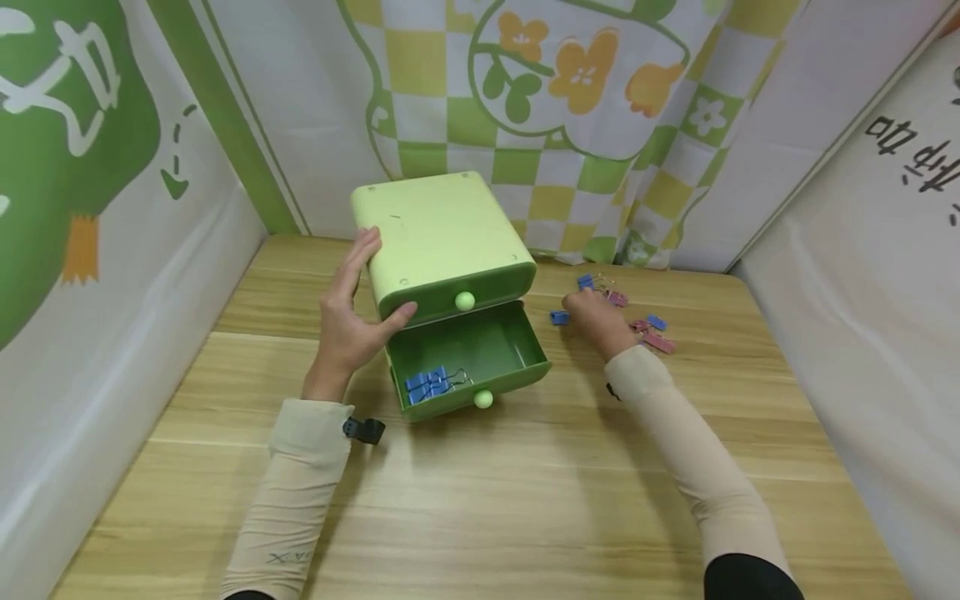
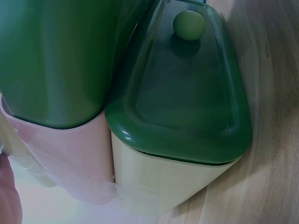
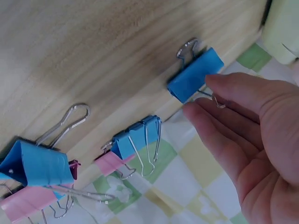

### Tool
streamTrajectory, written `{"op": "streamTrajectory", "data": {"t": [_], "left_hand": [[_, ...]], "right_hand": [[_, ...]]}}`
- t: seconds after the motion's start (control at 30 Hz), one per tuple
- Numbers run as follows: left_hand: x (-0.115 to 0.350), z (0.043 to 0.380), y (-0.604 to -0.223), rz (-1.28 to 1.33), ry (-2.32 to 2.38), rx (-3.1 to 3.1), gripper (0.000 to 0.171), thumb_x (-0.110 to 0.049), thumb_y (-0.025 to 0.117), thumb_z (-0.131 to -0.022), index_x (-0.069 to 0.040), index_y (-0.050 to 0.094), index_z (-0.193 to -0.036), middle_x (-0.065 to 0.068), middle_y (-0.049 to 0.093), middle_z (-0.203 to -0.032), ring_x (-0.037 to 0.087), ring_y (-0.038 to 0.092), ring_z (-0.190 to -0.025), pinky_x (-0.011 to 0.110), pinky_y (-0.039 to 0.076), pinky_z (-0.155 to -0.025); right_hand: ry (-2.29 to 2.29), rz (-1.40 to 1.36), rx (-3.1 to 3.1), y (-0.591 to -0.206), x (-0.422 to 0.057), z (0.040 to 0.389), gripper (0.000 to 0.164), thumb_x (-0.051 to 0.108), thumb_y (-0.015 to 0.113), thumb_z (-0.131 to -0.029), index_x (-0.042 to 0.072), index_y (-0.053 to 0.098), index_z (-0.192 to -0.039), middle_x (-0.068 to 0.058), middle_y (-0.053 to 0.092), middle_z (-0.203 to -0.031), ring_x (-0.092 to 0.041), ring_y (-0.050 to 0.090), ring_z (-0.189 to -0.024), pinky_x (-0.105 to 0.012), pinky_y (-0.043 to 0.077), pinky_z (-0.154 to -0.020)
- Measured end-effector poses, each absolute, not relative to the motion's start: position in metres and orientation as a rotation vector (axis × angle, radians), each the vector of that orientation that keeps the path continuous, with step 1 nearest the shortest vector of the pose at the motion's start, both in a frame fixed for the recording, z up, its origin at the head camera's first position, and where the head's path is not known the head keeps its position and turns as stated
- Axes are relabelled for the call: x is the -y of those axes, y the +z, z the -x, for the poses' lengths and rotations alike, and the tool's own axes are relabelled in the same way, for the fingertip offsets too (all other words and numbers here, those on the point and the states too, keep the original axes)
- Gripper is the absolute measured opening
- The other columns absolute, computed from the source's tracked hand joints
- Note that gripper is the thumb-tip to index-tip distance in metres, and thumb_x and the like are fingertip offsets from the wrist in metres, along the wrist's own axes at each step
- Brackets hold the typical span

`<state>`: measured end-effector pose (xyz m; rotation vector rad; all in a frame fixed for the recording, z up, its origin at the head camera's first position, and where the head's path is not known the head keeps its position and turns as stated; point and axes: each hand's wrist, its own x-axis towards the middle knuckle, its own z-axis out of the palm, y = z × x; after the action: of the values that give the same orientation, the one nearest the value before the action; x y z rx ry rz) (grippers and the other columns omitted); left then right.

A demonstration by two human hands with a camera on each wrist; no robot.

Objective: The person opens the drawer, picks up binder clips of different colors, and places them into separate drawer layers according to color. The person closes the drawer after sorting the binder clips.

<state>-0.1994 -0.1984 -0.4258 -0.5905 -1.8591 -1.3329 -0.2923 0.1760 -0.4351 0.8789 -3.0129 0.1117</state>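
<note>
1. Nearest, the middle drawer [image 1: 517,382] jutted towards the person, blue clips in the drawer [image 1: 426,385] bunched at its left end; a bumped rim might have tipped the drawer box [image 1: 442,237].
2. The left hand [image 1: 348,329] spread wide against the box's left side, thumb along the front edge, not wrapped round it; a slip there could have let the box shift.
3. The right hand [image 1: 596,321] stood slightly parted about a blue clip [image 3: 195,74], wire handle in the gap (whether it truly pinched, I couldn't tell). A weak hold might have dropped it.
4. Around and beyond, the other loose clips [image 1: 658,341] overlapped on the table [image 1: 525,500]; snagged wires could have dragged a neighbour along.
5. Counts: at least 2 blue clips inside; 3 drawers, 1 out, 2 closed, including the bottom drawer [image 2: 187,88]; 3 knobs; outside, apparently 3 blue and 3 pink clips; 1 curtain [image 1: 551,179] behind.
</note>
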Motion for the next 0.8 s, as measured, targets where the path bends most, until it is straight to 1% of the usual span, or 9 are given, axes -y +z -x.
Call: {"op": "streamTrajectory", "data": {"t": [0.03,0.17,0.37,0.53,0.6,0.67,0.73,0.77,0.8], "left_hand": [[0.198,0.199,-0.426,0.591,-1.332,1.861,0.089,-0.028,0.085,-0.072,0.001,0.054,-0.15,0.014,0.051,-0.163,0.03,0.038,-0.159,0.043,0.03,-0.134],[0.198,0.199,-0.426,0.592,-1.32,1.865,0.089,-0.029,0.084,-0.073,0.001,0.054,-0.15,0.014,0.051,-0.163,0.03,0.038,-0.159,0.044,0.03,-0.134],[0.199,0.199,-0.424,0.592,-1.298,1.869,0.087,-0.032,0.082,-0.075,0.0,0.055,-0.15,0.014,0.051,-0.162,0.03,0.039,-0.158,0.046,0.031,-0.133],[0.199,0.199,-0.423,0.598,-1.304,1.868,0.086,-0.031,0.083,-0.074,0.0,0.055,-0.15,0.014,0.051,-0.162,0.03,0.039,-0.158,0.046,0.031,-0.134],[0.199,0.199,-0.423,0.597,-1.309,1.868,0.087,-0.031,0.083,-0.074,-0.001,0.054,-0.15,0.014,0.051,-0.162,0.03,0.038,-0.159,0.046,0.031,-0.134],[0.199,0.199,-0.423,0.598,-1.313,1.867,0.087,-0.03,0.083,-0.074,0.0,0.054,-0.15,0.014,0.051,-0.162,0.03,0.038,-0.159,0.046,0.031,-0.134],[0.199,0.198,-0.423,0.597,-1.314,1.868,0.087,-0.029,0.083,-0.073,0.0,0.054,-0.15,0.014,0.051,-0.163,0.031,0.038,-0.159,0.046,0.03,-0.134],[0.199,0.198,-0.424,0.597,-1.316,1.868,0.087,-0.029,0.083,-0.073,0.0,0.054,-0.15,0.014,0.051,-0.163,0.031,0.038,-0.159,0.046,0.03,-0.134],[0.199,0.198,-0.424,0.597,-1.316,1.867,0.088,-0.028,0.083,-0.073,0.0,0.054,-0.15,0.014,0.051,-0.163,0.031,0.038,-0.159,0.045,0.03,-0.134]], "right_hand": [[0.08,-0.882,3.003,-0.436,-0.175,0.292,0.018,-0.014,0.059,-0.094,-0.005,0.074,-0.093,-0.022,0.078,-0.093,-0.04,0.076,-0.087,-0.05,0.064,-0.073],[0.001,-0.888,2.983,-0.438,-0.172,0.293,0.018,-0.013,0.06,-0.096,-0.004,0.075,-0.092,-0.021,0.078,-0.094,-0.039,0.077,-0.086,-0.049,0.066,-0.074],[-0.064,-0.892,2.954,-0.436,-0.168,0.292,0.019,-0.013,0.06,-0.096,-0.003,0.075,-0.089,-0.021,0.079,-0.091,-0.037,0.078,-0.082,-0.047,0.067,-0.07],[-0.091,-0.838,2.974,-0.433,-0.168,0.294,0.022,-0.013,0.055,-0.099,-0.005,0.075,-0.091,-0.026,0.077,-0.093,-0.042,0.077,-0.086,-0.051,0.067,-0.072],[-0.064,-0.794,3.01,-0.429,-0.169,0.294,0.024,-0.012,0.054,-0.1,-0.004,0.074,-0.089,-0.026,0.075,-0.092,-0.043,0.076,-0.087,-0.051,0.066,-0.07],[0.002,-0.74,3.068,-0.425,-0.17,0.295,0.029,-0.012,0.052,-0.101,-0.001,0.071,-0.081,-0.021,0.072,-0.083,-0.035,0.073,-0.08,-0.043,0.062,-0.063],[0.101,-0.705,3.11,-0.422,-0.173,0.297,0.033,-0.013,0.052,-0.099,0.0,0.065,-0.072,-0.014,0.061,-0.073,-0.026,0.06,-0.069,-0.035,0.047,-0.056],[0.163,-0.692,3.128,-0.42,-0.175,0.298,0.034,-0.013,0.052,-0.099,0.001,0.064,-0.069,-0.012,0.056,-0.071,-0.023,0.053,-0.068,-0.034,0.039,-0.057],[0.223,-0.69,3.132,-0.42,-0.177,0.299,0.034,-0.013,0.054,-0.098,0.0,0.066,-0.069,-0.011,0.058,-0.071,-0.022,0.053,-0.069,-0.032,0.04,-0.059]]}}
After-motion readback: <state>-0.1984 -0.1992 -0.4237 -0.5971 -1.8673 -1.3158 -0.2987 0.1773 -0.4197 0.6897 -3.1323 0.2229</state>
